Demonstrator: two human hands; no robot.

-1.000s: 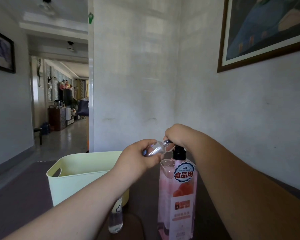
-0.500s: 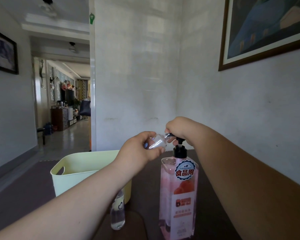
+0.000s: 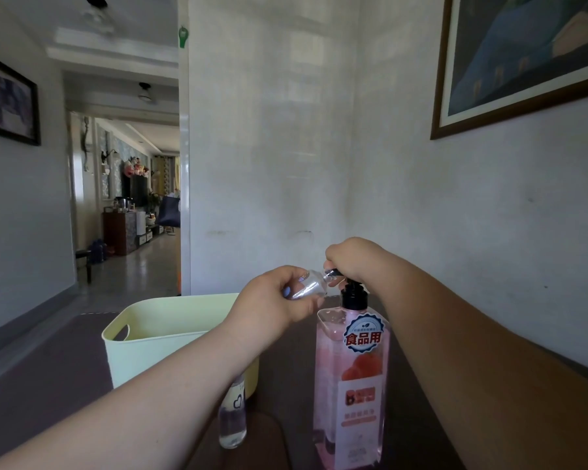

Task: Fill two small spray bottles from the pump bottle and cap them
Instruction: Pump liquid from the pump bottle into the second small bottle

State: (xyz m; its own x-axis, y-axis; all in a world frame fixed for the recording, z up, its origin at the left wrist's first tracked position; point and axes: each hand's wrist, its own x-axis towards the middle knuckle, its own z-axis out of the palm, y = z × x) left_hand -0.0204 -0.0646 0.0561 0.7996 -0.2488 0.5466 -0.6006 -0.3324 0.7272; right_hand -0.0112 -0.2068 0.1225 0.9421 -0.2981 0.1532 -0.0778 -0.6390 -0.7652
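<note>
A tall pink pump bottle point(image 3: 352, 385) with a black collar stands on the dark table in front of me. My right hand point(image 3: 352, 262) is closed over its black pump head. My left hand point(image 3: 272, 301) holds a small clear spray bottle point(image 3: 308, 285) tilted sideways, its open neck right at the pump's nozzle. A second small clear spray bottle point(image 3: 233, 418) with a heart mark stands upright on the table, partly hidden behind my left forearm; its top is hidden.
A pale green plastic basket point(image 3: 157, 330) with a handle slot stands on the table behind my left arm. The white wall runs close behind the table and along its right side. A hallway opens at the left.
The pump head has come down: the black stem between my right hand and the collar is shorter than half a second ago. My left hand keeps the small bottle at the nozzle.
</note>
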